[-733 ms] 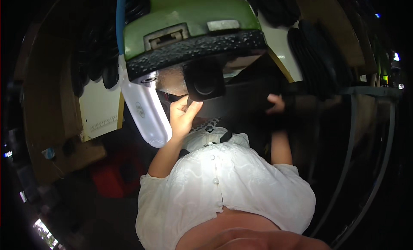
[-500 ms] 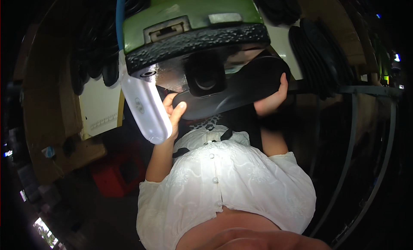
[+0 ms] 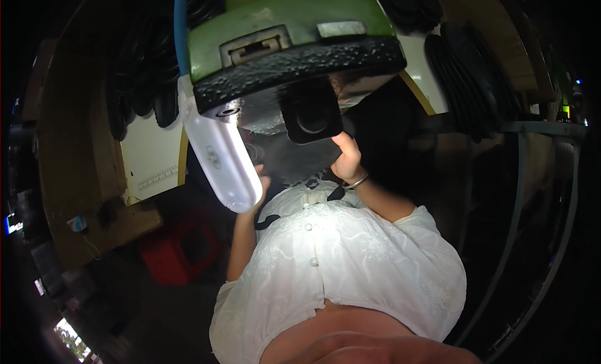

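Note:
A black shoe insole (image 3: 300, 158) is held in front of my white shirt, seen end-on and partly covered by the gear in front of the camera. My right hand (image 3: 348, 158), with a bangle at the wrist, is closed on its right side, thumb up. At its left side is my left hand (image 3: 263, 181), fingers bent against the insole; most of that hand is hidden behind a white lamp-like casing (image 3: 222, 154). The far end of the insole cannot be made out.
Stacks of black insoles (image 3: 466, 82) lie on the right, with more black insoles (image 3: 166, 101) at the upper left over a pale board (image 3: 150, 157). A metal frame (image 3: 518, 195) stands at right, a red stool (image 3: 172, 251) at lower left. Green gear (image 3: 294, 20) blocks the upper middle.
The insole has turned from lying crosswise to being seen end-on. My right hand has moved left and closer to my left hand, which has slipped further behind the white casing.

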`<state>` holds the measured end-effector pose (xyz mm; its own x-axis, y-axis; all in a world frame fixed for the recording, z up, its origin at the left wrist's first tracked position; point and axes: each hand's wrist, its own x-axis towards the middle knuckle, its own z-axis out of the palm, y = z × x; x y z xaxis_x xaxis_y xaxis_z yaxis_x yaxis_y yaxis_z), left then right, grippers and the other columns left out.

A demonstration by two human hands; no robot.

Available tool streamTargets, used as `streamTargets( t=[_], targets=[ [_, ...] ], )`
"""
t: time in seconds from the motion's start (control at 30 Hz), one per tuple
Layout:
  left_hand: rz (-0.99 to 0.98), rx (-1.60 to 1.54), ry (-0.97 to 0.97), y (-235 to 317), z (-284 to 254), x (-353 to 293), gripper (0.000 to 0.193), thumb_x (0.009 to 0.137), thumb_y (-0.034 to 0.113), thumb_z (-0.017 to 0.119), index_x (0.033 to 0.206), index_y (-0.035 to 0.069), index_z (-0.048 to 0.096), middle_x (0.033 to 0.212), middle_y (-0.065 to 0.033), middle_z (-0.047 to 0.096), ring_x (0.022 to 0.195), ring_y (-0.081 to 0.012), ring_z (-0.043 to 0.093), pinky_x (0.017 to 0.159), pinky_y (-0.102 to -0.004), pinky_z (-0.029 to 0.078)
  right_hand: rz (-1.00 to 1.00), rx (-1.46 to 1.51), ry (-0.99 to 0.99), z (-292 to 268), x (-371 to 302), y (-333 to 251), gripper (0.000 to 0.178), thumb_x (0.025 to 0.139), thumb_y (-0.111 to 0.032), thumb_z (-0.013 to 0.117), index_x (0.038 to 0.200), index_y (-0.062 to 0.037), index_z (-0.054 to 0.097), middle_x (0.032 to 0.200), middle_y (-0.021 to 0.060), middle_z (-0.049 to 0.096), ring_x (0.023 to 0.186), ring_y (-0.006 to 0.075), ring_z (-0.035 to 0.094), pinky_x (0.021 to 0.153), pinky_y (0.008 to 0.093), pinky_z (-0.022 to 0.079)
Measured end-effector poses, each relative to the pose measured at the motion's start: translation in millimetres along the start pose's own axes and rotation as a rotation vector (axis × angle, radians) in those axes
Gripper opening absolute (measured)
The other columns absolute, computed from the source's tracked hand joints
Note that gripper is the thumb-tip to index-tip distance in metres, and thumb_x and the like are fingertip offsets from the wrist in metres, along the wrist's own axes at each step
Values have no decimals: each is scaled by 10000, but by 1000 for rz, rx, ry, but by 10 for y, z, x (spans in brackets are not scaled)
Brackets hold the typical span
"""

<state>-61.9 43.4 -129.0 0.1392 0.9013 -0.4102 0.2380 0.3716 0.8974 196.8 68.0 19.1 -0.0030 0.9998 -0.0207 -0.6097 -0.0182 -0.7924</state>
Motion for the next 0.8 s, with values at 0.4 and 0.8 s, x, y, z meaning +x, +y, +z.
streamTargets(
  t=[0.4,0.8],
  targets=[
    [293,-173,-139,2122,783,-126,181,848,148,612,930,-12,635,818,-42,656,712,-62,552,630,-234,458,-9,-585,-153,-33,261,-467,278,804,-210,654,977,4,619,859,21,641,777,90,579,700,246,469],
    [340,-259,-92,1924,736,-288,181,893,156,541,963,-5,585,792,7,581,705,-57,506,656,-214,425,621,-621,-371,-1482,-301,-820,348,669,-119,723,962,44,628,885,52,645,829,118,579,782,247,446]
  ],
)
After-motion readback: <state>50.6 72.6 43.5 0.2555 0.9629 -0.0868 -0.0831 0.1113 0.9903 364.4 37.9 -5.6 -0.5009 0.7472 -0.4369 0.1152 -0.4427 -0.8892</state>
